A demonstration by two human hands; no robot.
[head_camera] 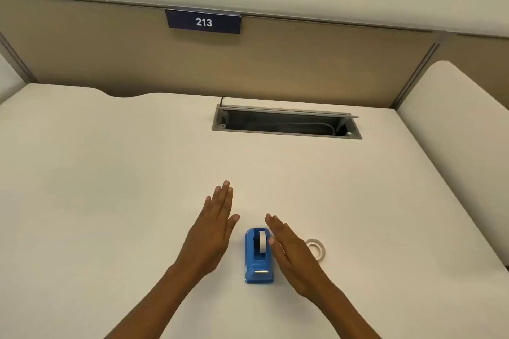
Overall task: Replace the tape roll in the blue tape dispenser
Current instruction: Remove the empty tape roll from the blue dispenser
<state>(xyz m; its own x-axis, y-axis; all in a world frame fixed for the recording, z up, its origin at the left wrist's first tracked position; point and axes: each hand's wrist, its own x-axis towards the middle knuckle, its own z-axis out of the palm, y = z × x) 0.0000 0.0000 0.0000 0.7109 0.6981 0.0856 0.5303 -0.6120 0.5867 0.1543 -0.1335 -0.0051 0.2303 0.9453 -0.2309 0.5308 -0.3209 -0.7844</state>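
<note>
A blue tape dispenser (259, 256) stands on the white desk (110, 173), near its front edge, with a roll of tape (262, 241) seated upright in it and its cutter end toward me. A loose tape roll (317, 248) lies flat on the desk just right of it, partly hidden behind my right hand. My left hand (213, 231) hovers flat to the left of the dispenser, fingers straight and together, holding nothing. On the dispenser's right side my right hand (293, 254) is held flat, empty, close to its edge.
An open cable tray (286, 124) with grey cables is recessed in the desk at the back. A beige partition (303, 69) with a dark "213" sign (203, 21) rises behind the desk. A white side panel (454, 118) borders the right.
</note>
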